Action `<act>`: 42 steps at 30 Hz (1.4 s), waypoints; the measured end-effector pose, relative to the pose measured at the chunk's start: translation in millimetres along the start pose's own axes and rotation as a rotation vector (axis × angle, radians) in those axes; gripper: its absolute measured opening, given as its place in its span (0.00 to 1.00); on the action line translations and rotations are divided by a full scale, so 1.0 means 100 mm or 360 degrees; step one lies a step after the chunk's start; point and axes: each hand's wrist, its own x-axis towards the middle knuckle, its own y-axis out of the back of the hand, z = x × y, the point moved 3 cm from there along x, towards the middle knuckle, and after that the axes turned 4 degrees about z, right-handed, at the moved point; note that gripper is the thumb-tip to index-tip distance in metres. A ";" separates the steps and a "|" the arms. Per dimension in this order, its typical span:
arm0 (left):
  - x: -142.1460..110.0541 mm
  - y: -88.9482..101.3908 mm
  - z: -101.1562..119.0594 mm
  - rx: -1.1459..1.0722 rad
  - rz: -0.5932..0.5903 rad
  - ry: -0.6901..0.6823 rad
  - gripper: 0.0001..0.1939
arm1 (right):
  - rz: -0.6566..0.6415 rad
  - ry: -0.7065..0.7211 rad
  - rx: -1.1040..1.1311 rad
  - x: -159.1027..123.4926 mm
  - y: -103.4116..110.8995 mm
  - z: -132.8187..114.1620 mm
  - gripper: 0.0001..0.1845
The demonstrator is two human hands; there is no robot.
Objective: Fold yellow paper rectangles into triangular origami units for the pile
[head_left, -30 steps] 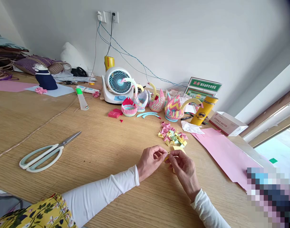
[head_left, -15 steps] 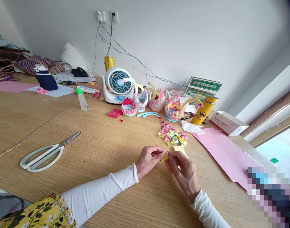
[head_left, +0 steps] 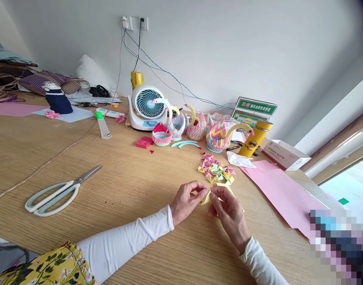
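Between my two hands is a small folded piece of yellow paper [head_left: 206, 197]. My left hand [head_left: 188, 200] pinches it from the left with thumb and forefinger. From the right, my right hand [head_left: 230, 213] grips its other side, fingers curled and partly hiding it. Flat yellow paper [head_left: 226, 187] lies on the table just behind my right hand and is partly covered by it. Beyond that sits a loose pile of folded paper pieces [head_left: 217, 169] in pink, yellow and green.
White-handled scissors [head_left: 61, 194] lie at the left, a glue bottle [head_left: 103, 124] farther back. Folded-paper swans [head_left: 218, 136], a fan [head_left: 148, 105] and a yellow flask [head_left: 255, 138] stand along the back. Pink paper sheets [head_left: 281, 190] and a sticky note box [head_left: 285, 154] are at the right.
The yellow paper between my fingers has turned and shows a larger flat face. My right fingers have shifted slightly; both hands stay in nearly the same place.
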 end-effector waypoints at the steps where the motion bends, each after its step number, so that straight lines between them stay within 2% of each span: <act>1: 0.00 0.00 0.00 -0.0049 -0.0016 0.0025 0.15 | -0.0010 0.0005 0.0013 0.00 0.00 0.00 0.16; 6: -0.02 -0.01 0.01 -0.0242 -0.0044 0.0167 0.18 | -0.0029 0.0074 -0.0051 0.00 0.01 0.03 0.18; 14: -0.02 -0.02 -0.02 -0.0309 -0.0019 0.0222 0.18 | -0.0033 0.0137 -0.0173 -0.02 0.02 0.07 0.17; 18: -0.02 -0.04 -0.05 -0.0397 -0.0073 0.0275 0.20 | 0.0012 0.0127 -0.0096 0.01 0.02 0.11 0.16; 23: -0.05 -0.07 -0.11 -0.0607 -0.0222 0.0464 0.20 | 0.0146 0.0132 -0.0147 0.03 0.06 0.17 0.16; 27: -0.07 -0.07 -0.16 -0.0717 -0.0283 0.0526 0.19 | 0.0194 0.0283 -0.0396 0.02 0.07 0.14 0.15; 33: -0.05 -0.05 -0.10 -0.0450 -0.0121 0.0345 0.21 | 0.0151 0.0581 -0.0606 0.01 0.06 0.10 0.14; 35: -0.05 -0.05 -0.08 -0.0362 -0.0109 0.0309 0.21 | 0.0147 0.0566 -0.0574 0.01 0.06 0.11 0.14; 39: -0.05 -0.04 -0.09 -0.0245 -0.0103 0.0271 0.19 | 0.0129 0.0354 -0.0451 0.03 0.06 0.13 0.14; 42: -0.04 -0.03 -0.11 -0.0257 -0.0098 0.0289 0.20 | 0.0092 0.0278 -0.0405 0.03 0.06 0.12 0.14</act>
